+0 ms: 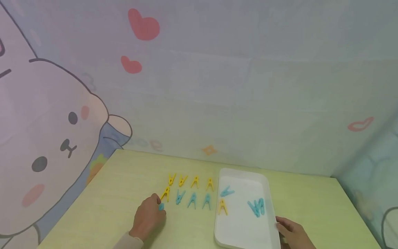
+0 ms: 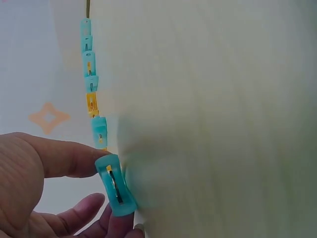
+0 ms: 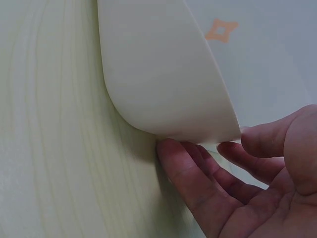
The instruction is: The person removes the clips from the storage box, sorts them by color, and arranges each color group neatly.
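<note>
My left hand pinches a blue clothespin between thumb and fingers, at the left end of a row of blue clothespins. In the head view most of that held clothespin is hidden by the hand. A yellow clothespin lies right beside the fingertips. My right hand grips the right side of a white tray, thumb at the rim and fingers against the outer wall. Inside the tray lie a yellow clothespin, a blue clothespin and two more blue clothespins close together.
Several yellow clothespins form a row behind the blue ones, left of the tray. The light wooden-looking table meets a printed cloth backdrop at its back edge. A dark curved cable shows at the far right.
</note>
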Demonstrator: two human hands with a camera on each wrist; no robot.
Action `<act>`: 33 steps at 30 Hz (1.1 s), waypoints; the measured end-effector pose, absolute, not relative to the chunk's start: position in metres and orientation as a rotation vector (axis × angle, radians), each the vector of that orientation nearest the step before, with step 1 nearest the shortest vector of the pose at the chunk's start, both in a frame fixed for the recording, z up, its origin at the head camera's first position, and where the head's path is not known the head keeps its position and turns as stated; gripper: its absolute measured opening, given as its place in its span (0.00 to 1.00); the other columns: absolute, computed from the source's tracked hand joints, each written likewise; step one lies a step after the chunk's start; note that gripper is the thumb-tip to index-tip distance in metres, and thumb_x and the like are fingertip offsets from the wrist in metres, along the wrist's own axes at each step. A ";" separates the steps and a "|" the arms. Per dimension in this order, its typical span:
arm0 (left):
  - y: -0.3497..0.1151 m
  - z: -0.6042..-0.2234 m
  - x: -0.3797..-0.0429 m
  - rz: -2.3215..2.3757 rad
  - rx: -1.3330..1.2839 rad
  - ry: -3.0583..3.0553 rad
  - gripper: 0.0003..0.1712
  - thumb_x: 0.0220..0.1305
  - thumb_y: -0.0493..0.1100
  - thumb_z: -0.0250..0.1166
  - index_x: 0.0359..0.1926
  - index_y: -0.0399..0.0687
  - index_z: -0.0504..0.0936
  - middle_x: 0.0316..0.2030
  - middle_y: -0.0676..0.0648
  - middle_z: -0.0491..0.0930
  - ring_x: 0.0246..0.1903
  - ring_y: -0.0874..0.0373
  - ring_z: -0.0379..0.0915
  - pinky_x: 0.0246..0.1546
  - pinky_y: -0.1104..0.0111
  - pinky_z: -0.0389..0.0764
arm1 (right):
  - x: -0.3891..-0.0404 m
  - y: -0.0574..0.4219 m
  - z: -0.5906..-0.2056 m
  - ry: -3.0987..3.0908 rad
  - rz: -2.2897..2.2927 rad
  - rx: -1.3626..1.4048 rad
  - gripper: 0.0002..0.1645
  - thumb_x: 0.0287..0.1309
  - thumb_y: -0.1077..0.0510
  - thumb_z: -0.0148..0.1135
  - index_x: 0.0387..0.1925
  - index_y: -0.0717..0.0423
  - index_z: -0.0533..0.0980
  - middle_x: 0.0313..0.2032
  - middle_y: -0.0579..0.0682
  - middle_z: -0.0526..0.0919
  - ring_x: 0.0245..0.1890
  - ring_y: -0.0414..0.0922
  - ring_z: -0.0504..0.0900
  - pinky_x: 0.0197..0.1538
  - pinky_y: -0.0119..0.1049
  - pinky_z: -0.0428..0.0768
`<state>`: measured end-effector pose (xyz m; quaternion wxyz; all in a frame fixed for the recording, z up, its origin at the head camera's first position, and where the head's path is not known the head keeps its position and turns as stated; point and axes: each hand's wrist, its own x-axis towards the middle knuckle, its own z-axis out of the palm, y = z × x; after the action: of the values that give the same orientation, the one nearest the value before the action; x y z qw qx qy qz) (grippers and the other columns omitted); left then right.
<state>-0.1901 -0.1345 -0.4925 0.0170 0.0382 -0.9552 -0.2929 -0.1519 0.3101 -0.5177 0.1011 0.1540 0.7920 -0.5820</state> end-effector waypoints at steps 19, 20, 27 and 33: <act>-0.132 -0.486 -0.191 -0.876 0.124 -2.986 0.15 0.54 0.36 0.66 0.42 0.33 0.74 0.32 0.43 0.76 0.26 0.52 0.70 0.27 0.59 0.76 | -0.154 0.310 -0.513 2.426 -1.646 0.397 0.29 0.71 0.54 0.55 0.63 0.72 0.68 0.50 0.64 0.81 0.41 0.52 0.83 0.36 0.49 0.84; -0.132 -0.485 -0.191 -0.877 0.117 -2.980 0.16 0.55 0.36 0.66 0.42 0.33 0.74 0.33 0.43 0.76 0.27 0.52 0.70 0.27 0.59 0.76 | -0.154 0.310 -0.513 2.426 -1.644 0.403 0.29 0.71 0.54 0.55 0.63 0.72 0.69 0.49 0.63 0.82 0.41 0.51 0.83 0.36 0.48 0.84; -0.130 -0.477 -0.194 -0.835 0.041 -2.886 0.20 0.54 0.37 0.66 0.46 0.29 0.75 0.35 0.40 0.76 0.24 0.53 0.68 0.24 0.61 0.74 | -0.155 0.310 -0.514 2.422 -1.611 0.421 0.29 0.71 0.53 0.56 0.63 0.72 0.68 0.49 0.63 0.82 0.39 0.50 0.83 0.36 0.47 0.84; -0.120 -0.468 -0.199 -0.913 0.022 -2.829 0.20 0.58 0.38 0.66 0.49 0.31 0.76 0.34 0.42 0.75 0.26 0.54 0.71 0.25 0.62 0.74 | -0.153 0.309 -0.517 2.404 -1.638 0.425 0.28 0.71 0.55 0.55 0.62 0.72 0.68 0.49 0.64 0.81 0.39 0.51 0.83 0.37 0.48 0.84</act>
<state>-0.1993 -0.1196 -0.4685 0.0843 0.0073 -0.9483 -0.3060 -0.1525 0.3093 -0.5167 0.1007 0.1440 0.8136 -0.5542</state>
